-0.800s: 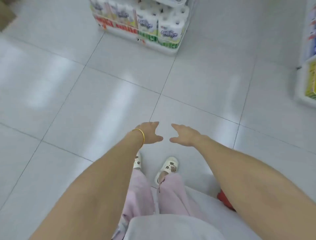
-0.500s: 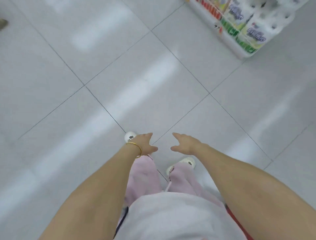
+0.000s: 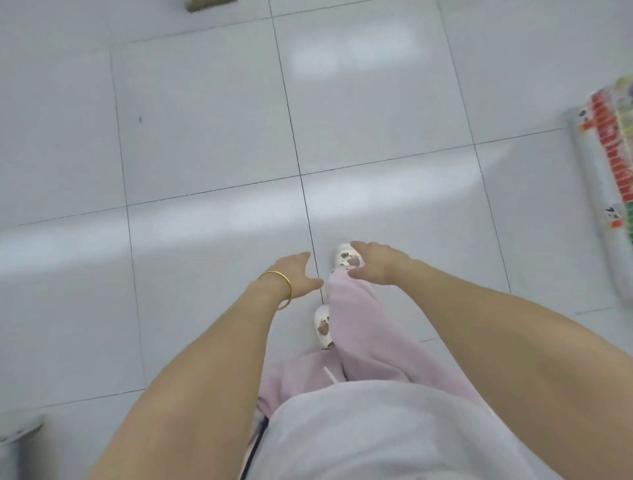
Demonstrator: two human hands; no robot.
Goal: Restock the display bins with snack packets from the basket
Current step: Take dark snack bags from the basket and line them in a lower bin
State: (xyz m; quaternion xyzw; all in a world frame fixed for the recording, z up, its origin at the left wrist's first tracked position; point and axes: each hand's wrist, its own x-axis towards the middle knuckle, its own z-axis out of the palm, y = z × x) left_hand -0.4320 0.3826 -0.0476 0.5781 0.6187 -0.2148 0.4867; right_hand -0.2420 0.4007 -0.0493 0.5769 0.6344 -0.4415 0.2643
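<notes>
Both my arms reach forward and down over a white tiled floor. My left hand, with a gold bangle at its wrist, hangs relaxed with straight fingers and holds nothing. My right hand is beside it, fingers loosely spread, also holding nothing. The two hands are a little apart above my pink trousers and white shoes. No basket, snack packet or display bin is in view.
A low white display stand with red and green packs runs along the right edge. A small brownish object lies at the top edge. A grey object sits at the lower left. White floor tiles fill the view.
The view has swung left: the display stand slid from the top to the right edge. The red thing by my right arm has left the view. My feet have stepped; both hands stay open.
</notes>
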